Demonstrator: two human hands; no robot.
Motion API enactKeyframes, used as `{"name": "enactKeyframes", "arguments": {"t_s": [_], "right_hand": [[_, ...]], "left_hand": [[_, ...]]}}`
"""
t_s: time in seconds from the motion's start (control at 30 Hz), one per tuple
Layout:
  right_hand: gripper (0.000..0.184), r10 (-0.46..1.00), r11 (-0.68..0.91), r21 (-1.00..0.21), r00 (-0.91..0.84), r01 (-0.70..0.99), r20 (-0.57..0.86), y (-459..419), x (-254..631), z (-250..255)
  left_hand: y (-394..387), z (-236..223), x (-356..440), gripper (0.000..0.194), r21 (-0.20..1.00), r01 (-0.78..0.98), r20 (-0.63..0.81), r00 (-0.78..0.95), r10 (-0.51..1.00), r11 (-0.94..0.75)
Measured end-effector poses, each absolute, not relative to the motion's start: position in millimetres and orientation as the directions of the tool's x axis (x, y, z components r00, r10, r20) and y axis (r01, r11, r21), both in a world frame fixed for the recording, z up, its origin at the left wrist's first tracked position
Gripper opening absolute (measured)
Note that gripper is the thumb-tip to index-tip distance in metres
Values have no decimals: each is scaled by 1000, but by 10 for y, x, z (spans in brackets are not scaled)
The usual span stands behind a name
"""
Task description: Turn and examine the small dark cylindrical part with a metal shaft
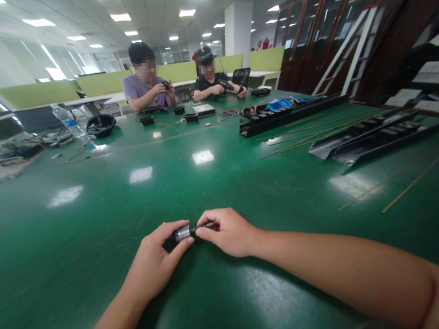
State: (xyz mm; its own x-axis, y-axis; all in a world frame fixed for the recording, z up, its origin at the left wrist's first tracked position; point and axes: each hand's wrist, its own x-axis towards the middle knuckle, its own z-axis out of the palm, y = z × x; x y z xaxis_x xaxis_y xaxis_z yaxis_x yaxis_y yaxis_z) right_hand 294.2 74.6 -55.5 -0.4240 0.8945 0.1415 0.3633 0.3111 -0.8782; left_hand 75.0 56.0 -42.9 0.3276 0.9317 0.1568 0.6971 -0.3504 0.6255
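Just above the green table [160,191], a short silver metal cylinder [183,233] with a thin dark shaft lies between my two hands; it looks like a small motor, though its kind is not certain. The thumb and index finger of my left hand [159,255] grip the cylinder from the left. On the other side, my right hand [229,232] pinches the thin shaft [208,224] in thumb and fingers, its tip showing past the index finger. The rest of the shaft is hidden by my right fingers.
Two people sit across the table, each handling a dark object. Black channels [288,114] with parts lie at the right, with more channels [372,142] and thin rods [418,179] nearer. A plastic bottle [71,124] and black bowl [100,127] stand back left.
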Motion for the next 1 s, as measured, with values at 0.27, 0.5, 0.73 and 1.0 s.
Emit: {"name": "enactKeyframes", "arguments": {"t_s": [0.27,0.5,0.73,1.0], "right_hand": [[17,895,312,-866,-428,390,130,739,2938,-563],[18,889,331,-853,-436,403,139,739,2941,-534],[18,891,331,-859,-430,390,148,730,2937,-527],[16,898,308,-877,-416,369,141,728,2937,-515]], "left_hand": [[561,-428,763,37,619,702,159,327,932,-352],[555,-414,768,36,614,707,148,334,931,-351],[554,-414,762,35,629,705,128,323,938,-328],[560,-402,750,36,613,710,148,326,934,-345]]}}
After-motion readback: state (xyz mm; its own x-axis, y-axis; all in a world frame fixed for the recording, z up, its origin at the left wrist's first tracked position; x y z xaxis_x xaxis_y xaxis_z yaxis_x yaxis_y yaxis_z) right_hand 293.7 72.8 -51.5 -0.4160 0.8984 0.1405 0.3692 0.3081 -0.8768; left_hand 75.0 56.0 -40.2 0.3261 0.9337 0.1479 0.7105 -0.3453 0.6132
